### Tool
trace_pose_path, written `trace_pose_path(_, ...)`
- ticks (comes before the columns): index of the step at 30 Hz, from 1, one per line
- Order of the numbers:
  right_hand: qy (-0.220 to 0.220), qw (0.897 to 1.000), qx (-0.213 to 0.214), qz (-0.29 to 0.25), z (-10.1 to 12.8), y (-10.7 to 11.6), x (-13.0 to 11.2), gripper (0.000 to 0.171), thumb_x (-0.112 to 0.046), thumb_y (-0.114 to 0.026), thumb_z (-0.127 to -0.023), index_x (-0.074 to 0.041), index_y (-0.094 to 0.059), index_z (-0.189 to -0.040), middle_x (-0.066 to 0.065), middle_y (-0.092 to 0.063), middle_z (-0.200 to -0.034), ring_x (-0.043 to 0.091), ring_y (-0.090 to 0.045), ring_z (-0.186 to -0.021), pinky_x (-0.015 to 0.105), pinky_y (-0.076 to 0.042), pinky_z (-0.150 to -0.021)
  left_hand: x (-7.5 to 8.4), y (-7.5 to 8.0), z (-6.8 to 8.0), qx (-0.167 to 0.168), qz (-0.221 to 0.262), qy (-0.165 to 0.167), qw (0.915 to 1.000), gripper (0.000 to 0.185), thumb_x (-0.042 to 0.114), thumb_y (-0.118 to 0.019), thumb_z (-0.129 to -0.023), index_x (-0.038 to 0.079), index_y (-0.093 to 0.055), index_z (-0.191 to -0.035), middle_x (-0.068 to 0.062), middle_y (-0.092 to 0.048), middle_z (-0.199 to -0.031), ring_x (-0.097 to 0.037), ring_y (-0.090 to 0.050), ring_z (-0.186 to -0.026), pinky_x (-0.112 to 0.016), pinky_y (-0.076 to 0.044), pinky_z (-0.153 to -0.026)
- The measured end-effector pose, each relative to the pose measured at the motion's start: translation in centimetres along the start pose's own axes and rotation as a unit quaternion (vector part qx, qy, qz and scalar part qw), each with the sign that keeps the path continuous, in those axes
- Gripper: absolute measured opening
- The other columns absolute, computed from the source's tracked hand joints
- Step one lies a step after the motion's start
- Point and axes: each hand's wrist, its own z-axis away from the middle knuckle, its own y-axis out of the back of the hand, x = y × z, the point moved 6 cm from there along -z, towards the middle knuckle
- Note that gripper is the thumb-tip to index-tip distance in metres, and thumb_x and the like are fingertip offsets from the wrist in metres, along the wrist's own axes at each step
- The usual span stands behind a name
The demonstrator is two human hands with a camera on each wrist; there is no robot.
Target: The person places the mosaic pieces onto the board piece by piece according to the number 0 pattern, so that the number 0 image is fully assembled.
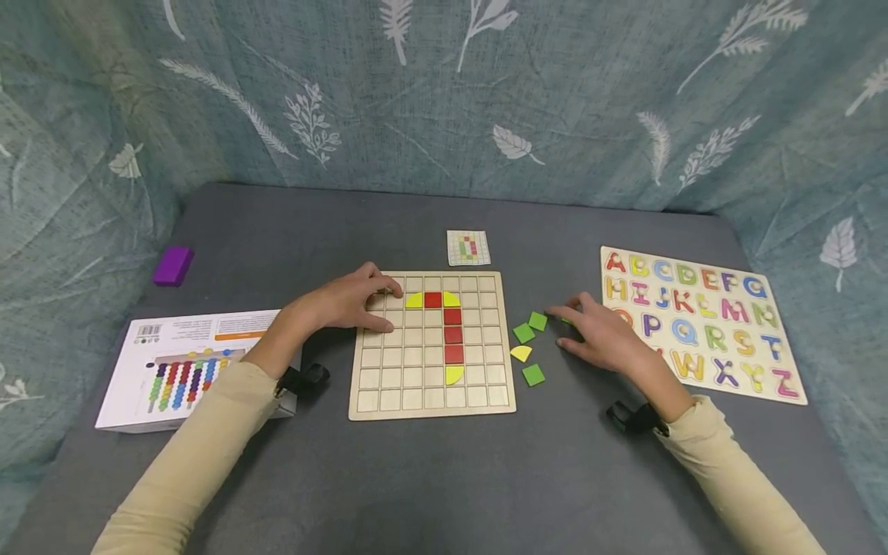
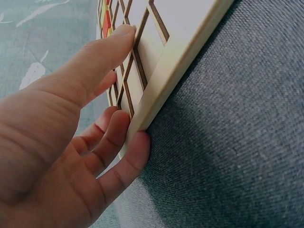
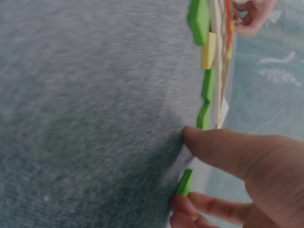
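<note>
A wooden grid board (image 1: 414,378) lies in the middle of the table. On it red squares (image 1: 453,334) and yellow quarter-circles (image 1: 454,375) make a row that turns down into a column. My left hand (image 1: 355,299) rests at the board's left side, its thumb on the grid and its little finger by the outer edge (image 2: 164,85). To the right of the board, my right hand (image 1: 602,333) touches a green square tile (image 3: 185,182) with its fingers, the thumb apart from it. Several green tiles (image 1: 533,375) and a yellow quarter-circle (image 1: 521,353) lie between board and hand.
Behind the board lies a small pattern card (image 1: 468,248). An alphabet puzzle board (image 1: 704,324) sits at the right, partly behind the right hand. At the left are a white box (image 1: 139,385) with a bead-counter picture and a purple block (image 1: 173,266). A leaf-print curtain (image 1: 444,116) hangs behind the table.
</note>
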Motion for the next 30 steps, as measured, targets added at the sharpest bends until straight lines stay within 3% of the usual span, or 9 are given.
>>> trace_pose_path(4,0.020,1.000,0.000,-0.006,0.0,-0.1,0.3,0.046,-0.020,-0.071,-0.089,-0.012,-0.058,-0.133,0.021,-0.051,-0.118,0.028,-0.058,-0.085,0.040,-0.047,-0.066,0.0,0.0,0.0,0.003,0.001,-0.001,1.0000,0.053,0.028,-0.076,-0.085,0.015,-0.055,-0.131,-0.010,-0.041,-0.111,-0.023,-0.044,-0.094,-0.034,-0.038,-0.078)
trace_pose_path(12,-0.001,0.998,-0.032,-0.047,-0.2,-0.1,0.9,0.045,-0.024,-0.071,-0.088,-0.017,-0.058,-0.130,0.018,-0.048,-0.120,0.021,-0.052,-0.081,0.033,-0.042,-0.064,0.0,-0.2,0.0,0.005,0.005,-0.001,1.0000,0.052,0.027,-0.077,-0.084,0.015,-0.057,-0.130,-0.009,-0.041,-0.109,-0.021,-0.043,-0.091,-0.032,-0.037,-0.076)
trace_pose_path(30,-0.020,0.997,-0.057,-0.046,-0.7,0.0,1.3,0.044,-0.027,-0.072,-0.088,-0.019,-0.058,-0.129,0.017,-0.047,-0.124,0.020,-0.051,-0.078,0.033,-0.041,-0.062,0.1,0.0,0.1,0.005,0.006,-0.003,1.0000,0.052,0.027,-0.077,-0.084,0.014,-0.056,-0.131,-0.010,-0.041,-0.109,-0.021,-0.042,-0.091,-0.033,-0.036,-0.076)
